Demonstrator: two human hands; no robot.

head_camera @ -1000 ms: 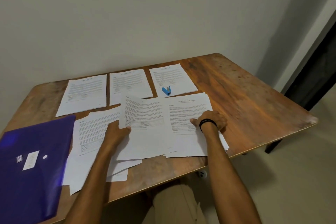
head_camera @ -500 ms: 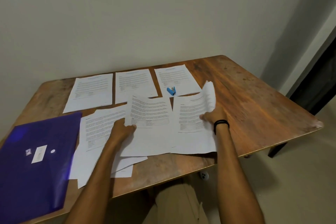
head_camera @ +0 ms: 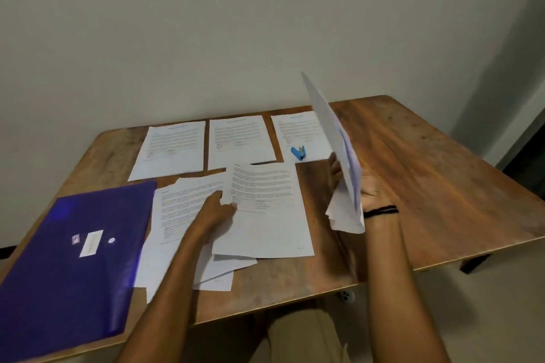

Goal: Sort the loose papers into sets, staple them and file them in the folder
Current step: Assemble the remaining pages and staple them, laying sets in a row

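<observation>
My right hand grips a thin bundle of printed sheets, lifted almost upright above the right part of the wooden table. My left hand pinches the left edge of a printed sheet that lies on top of a loose pile of papers. Three printed sheets lie in a row at the back: left, middle, right. A small blue stapler rests on the right one. A purple plastic folder, closed, lies at the near left.
A plain wall stands just behind the table. The table's front edge runs close to my lap. A dark doorway shows at the far right, with pale floor below it.
My right hand has gathered the right-hand sheets off the table and raised them on edge. My left hand has stayed on its sheet. The camera has tilted up slightly.
</observation>
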